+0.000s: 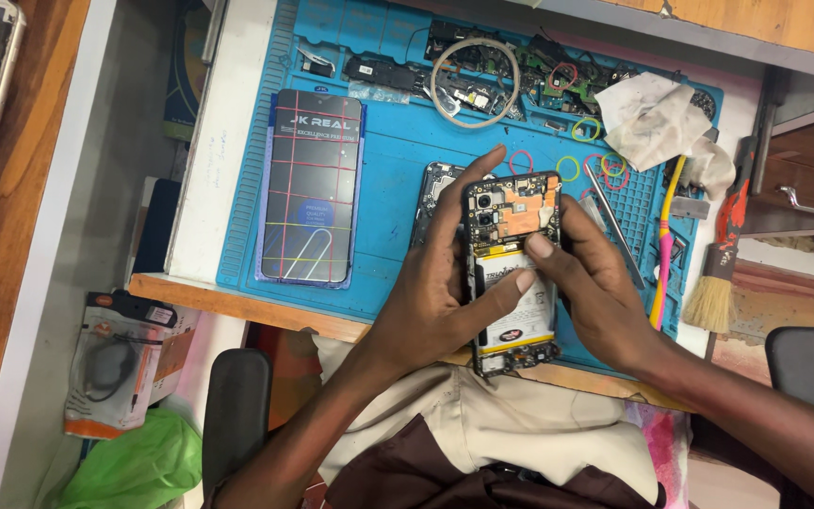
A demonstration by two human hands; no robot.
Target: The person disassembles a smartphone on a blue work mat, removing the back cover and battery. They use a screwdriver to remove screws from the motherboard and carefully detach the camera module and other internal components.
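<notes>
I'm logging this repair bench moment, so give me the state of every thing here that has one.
opened phone: back cover off, board and battery exposed, held above the mat
left hand: gripping the phone, thumb on the battery
right hand: holding the phone's right edge
replacement screen: lying flat on the blue mat
cloth: crumpled
brush: lying unused

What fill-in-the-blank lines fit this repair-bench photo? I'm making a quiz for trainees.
1. Both hands, the left hand and the right hand, hold an opened ____ with its battery showing.
2. The work mat under the parts is ____ in colour.
3. The new screen lies to the ____ of the hands.
4. The brush lies at the mat's ____ edge.

Answers: phone; blue; left; right
</notes>
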